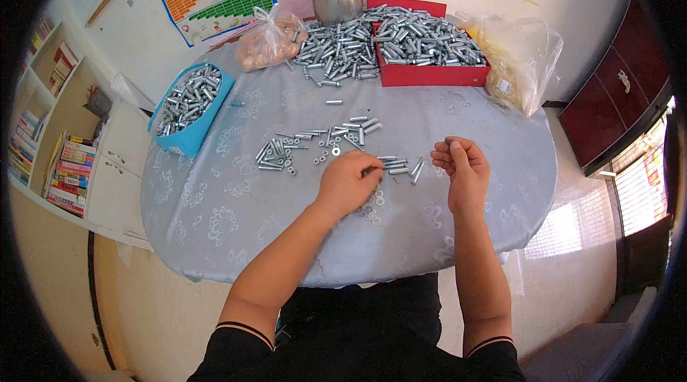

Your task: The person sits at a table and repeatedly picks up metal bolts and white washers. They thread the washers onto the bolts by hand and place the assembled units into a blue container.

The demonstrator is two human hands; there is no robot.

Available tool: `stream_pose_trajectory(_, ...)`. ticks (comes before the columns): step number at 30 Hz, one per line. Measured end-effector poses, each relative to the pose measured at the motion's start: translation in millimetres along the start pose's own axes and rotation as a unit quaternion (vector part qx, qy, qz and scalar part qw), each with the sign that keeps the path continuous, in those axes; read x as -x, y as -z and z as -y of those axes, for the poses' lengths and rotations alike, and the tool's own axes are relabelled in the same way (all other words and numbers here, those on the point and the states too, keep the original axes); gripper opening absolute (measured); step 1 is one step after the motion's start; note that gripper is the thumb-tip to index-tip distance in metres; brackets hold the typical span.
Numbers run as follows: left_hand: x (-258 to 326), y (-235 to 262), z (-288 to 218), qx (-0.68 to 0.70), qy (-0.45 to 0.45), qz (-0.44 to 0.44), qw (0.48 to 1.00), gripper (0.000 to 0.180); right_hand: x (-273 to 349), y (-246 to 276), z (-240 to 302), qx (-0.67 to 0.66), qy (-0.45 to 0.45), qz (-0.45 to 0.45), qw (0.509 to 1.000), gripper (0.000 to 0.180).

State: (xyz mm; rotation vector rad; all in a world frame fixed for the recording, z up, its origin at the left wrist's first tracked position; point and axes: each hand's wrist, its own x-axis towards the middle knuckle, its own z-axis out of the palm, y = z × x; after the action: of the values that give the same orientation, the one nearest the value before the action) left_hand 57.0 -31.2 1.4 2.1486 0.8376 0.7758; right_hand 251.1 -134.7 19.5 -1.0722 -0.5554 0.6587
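Note:
My left hand [349, 183] is over the middle of the table, its fingers curled and pinched together. Whatever lies between those fingertips is too small to make out. To its right, my right hand [466, 173] is raised with thumb and forefinger together and the other fingers bent; anything in that pinch is hidden. Between the hands lie several metal bolts [417, 170]. Flat washers [375, 216] are scattered just below my left hand, partly covered by it. Beyond it are loose bolts [270, 165], small nuts [292, 171] and more metal cylinders [369, 123].
A blue bin [187, 140] of metal fasteners stands at the left edge. At the back are a fastener heap [333, 52], a full red box [436, 77], a steel pot [335, 2], a bag of round brownish things [266, 49] and a clear-and-yellow plastic bag [519, 67]. Patterned grey cloth [222, 221] covers the table.

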Motion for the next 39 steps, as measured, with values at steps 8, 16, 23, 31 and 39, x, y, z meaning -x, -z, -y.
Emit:
stream_pose_trajectory(8,-4.0,-45.8,-39.7,-0.231,-0.054,0.056,0.970,0.028,1.4,14.7,-5.9,-0.011,-0.010,-0.025,1.000,0.018)
stream_pose_trajectory(16,-1.9,-50.9,-39.2,-0.245,-0.041,0.038,0.968,0.023,6.5,16.6,-7.9,-0.002,-0.026,-0.023,0.999,0.017)
stream_pose_trajectory(23,14.6,8.7,-24.9,-0.085,0.048,-0.010,0.995,0.019,8.5,20.3,-13.8,0.192,-0.036,0.008,0.981,0.015)
stream_pose_trajectory(31,22.7,36.8,18.0,0.141,0.122,-0.062,0.981,0.011,14.7,-9.1,-27.4,0.524,0.199,0.189,0.806,0.018)
stream_pose_trajectory(39,28.6,34.4,26.8,0.215,0.124,-0.071,0.966,0.011,11.8,-15.5,-31.3,0.632,0.239,0.237,0.698,0.014)
